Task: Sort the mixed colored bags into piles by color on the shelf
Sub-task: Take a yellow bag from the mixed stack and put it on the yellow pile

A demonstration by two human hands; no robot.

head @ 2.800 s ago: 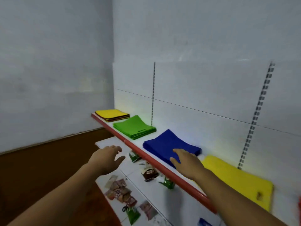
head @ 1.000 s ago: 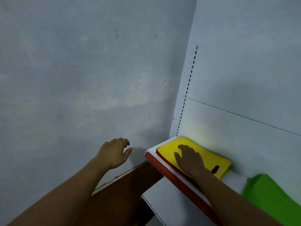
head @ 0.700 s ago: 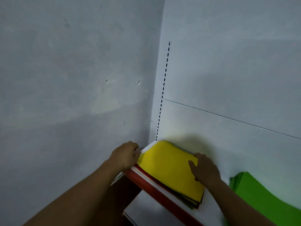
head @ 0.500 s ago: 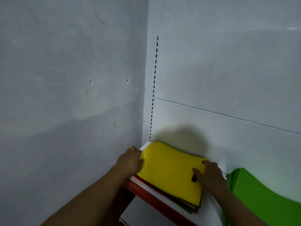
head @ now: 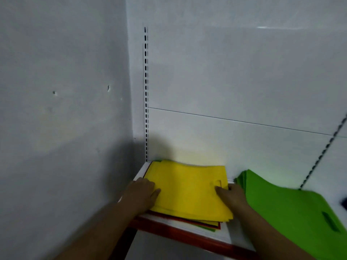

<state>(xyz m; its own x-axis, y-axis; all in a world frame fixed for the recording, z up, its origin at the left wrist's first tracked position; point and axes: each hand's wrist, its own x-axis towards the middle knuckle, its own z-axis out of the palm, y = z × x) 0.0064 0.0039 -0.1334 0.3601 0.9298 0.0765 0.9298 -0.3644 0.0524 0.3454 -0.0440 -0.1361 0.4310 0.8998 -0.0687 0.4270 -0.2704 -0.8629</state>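
The left hand [head: 141, 193] and right hand [head: 231, 196] still hold the sides of the yellow bags [head: 187, 190]. The pile now lies straighter on the shelf [head: 187, 236], by the green bags [head: 291, 212].

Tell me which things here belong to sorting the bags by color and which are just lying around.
Job: mixed stack with yellow bags on top; green pile; shelf; left hand and right hand gripping the stack's edges.
Just there: slotted wall rail; dark object at the right edge.
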